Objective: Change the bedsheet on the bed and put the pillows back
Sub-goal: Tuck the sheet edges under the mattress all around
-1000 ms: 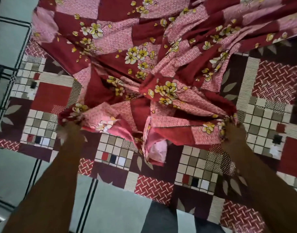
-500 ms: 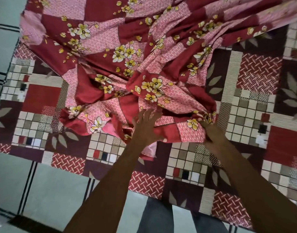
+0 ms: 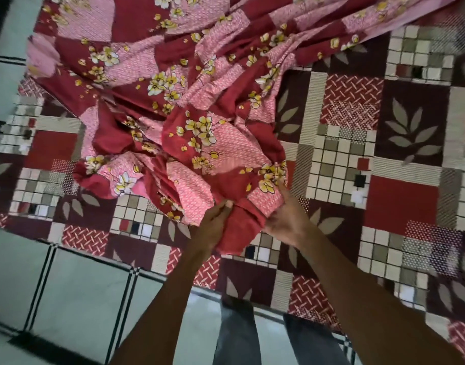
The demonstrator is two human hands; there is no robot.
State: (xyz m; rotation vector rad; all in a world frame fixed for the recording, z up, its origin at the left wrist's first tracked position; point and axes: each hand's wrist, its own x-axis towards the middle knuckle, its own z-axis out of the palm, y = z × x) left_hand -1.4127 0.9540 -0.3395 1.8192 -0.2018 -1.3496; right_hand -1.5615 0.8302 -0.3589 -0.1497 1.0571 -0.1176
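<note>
Left hand (image 3: pixel 213 227) and right hand (image 3: pixel 286 219) pinching bunched floral sheet (image 3: pixel 199 133) edge; fabric twisting, wrong corner risking crooked spread over bed (image 3: pixel 400 201).

The floral bedsheet (image 3: pixel 189 122) ran off the top edge, so its far end could not be seen, and its crumpled folds hid the patchwork bedcover (image 3: pixel 400 196) beneath them. To the right of the floral bedsheet, that bedcover was cut off by the right edge, its far squares blurred.
</note>
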